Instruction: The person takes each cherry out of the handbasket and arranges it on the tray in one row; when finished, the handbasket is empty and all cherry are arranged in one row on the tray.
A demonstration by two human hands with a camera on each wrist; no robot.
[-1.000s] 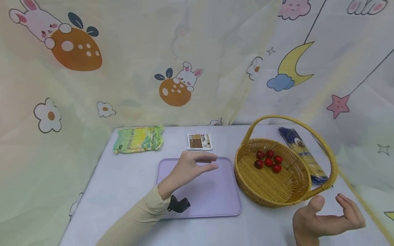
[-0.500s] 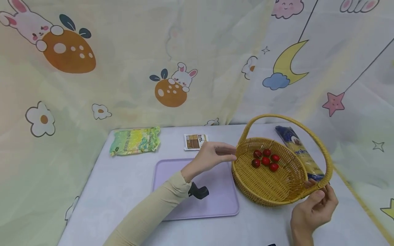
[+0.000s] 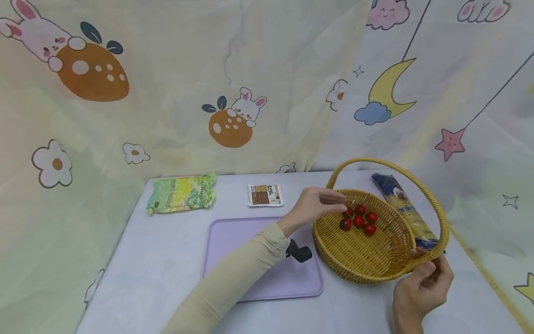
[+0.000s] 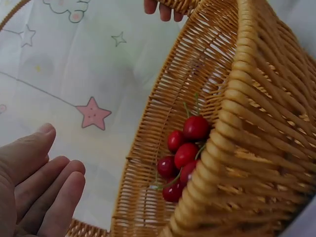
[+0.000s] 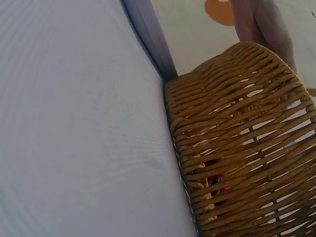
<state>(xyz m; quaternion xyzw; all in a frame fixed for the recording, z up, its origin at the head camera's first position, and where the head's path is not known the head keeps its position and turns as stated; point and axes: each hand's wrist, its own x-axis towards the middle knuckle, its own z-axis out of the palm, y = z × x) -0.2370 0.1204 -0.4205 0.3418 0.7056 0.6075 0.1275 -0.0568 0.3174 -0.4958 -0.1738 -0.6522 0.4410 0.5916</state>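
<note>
A wicker basket (image 3: 354, 255) with an arched handle stands at the right of the table, several red cherries (image 3: 358, 221) inside it. Over its left rim hovers my left hand (image 3: 314, 208), fingers loosely bent, thumb apart from them and nothing between. The left wrist view shows that hand (image 4: 42, 187) beside the basket (image 4: 242, 113), clear of the cherries (image 4: 186, 155). At the basket's near right, my right hand (image 3: 421, 290) grips the rim by the handle's base, some fingertips hidden behind the wicker. The right wrist view shows the basket's woven side (image 5: 247, 138).
A lilac tray (image 3: 263, 297) lies left of the basket, below my left forearm. Farther back are a green and yellow packet (image 3: 181, 194) and a small white and brown packet (image 3: 265, 195). A blue and gold bag (image 3: 406, 208) lies behind the basket's right side.
My left hand has moved right, from above the tray to over the basket's left rim. My right hand has come to the basket and taken hold at the handle's base.
</note>
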